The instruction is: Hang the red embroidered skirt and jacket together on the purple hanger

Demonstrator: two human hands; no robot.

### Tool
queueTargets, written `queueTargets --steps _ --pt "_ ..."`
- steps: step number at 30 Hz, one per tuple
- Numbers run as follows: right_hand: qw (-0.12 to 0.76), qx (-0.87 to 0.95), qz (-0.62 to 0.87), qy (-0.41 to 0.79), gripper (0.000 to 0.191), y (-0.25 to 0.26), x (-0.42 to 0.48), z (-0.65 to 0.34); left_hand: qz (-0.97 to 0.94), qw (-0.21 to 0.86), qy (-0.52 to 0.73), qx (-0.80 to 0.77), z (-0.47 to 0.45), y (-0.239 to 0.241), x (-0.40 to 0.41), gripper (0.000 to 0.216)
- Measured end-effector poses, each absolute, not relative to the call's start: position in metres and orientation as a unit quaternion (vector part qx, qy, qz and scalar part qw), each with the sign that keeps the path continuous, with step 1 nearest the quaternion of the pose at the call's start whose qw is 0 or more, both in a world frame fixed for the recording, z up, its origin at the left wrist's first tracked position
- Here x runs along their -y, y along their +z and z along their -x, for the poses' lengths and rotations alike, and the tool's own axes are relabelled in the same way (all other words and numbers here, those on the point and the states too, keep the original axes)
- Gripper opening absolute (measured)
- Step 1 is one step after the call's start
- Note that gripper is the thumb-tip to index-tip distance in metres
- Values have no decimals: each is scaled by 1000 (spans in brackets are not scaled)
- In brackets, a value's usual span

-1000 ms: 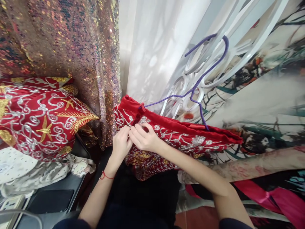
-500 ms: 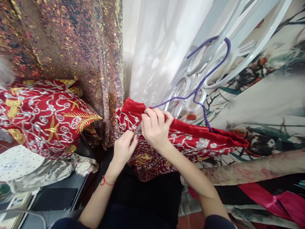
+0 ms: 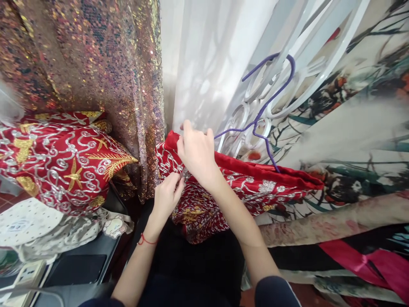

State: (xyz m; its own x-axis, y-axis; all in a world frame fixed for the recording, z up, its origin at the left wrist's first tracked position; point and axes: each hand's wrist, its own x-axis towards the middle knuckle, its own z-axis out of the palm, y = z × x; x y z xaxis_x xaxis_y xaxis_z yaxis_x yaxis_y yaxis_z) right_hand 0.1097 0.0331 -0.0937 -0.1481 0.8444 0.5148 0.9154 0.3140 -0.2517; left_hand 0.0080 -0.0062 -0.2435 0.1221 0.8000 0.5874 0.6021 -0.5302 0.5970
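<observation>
the red embroidered garment (image 3: 265, 186) slants in front of the person's dark lap (image 3: 204, 264), its plain red band (image 3: 252, 171) uppermost. the left hand (image 3: 166, 192) has its fingers pinched together on the garment below the band; the right hand (image 3: 198, 155) arches over the band, fingers curled, their grip impossible to tell. a purple hanger (image 3: 259, 115) rises beyond.

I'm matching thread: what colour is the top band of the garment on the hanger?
The top band is plain red; the head view shows it best.
</observation>
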Motion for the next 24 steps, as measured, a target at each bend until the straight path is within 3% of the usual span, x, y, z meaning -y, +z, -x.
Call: queueTargets --steps 4,7,11,15,20,24 --pt "499 744 444 -20 29 -113 -23 -110 -706 227 478 -471 -3 -242 8 23" --pt "592 718 361 -55 24 -134 5 -116 -646 353 517 -436 2 -240 16 25" --pt "577 719 369 -116 37 -177 54 -122 -500 473 588 -425 14 -245 30 32" --pt "577 717 391 4 35 -234 86 -121 -417 530 597 -434 29 -257 32 40" --pt "488 792 355 94 43 -280 94 -117 -511 564 521 -387 27 -246 33 46" --pt "405 836 347 129 42 -288 95 -125 -582 597 425 -354 15 -233 36 38"
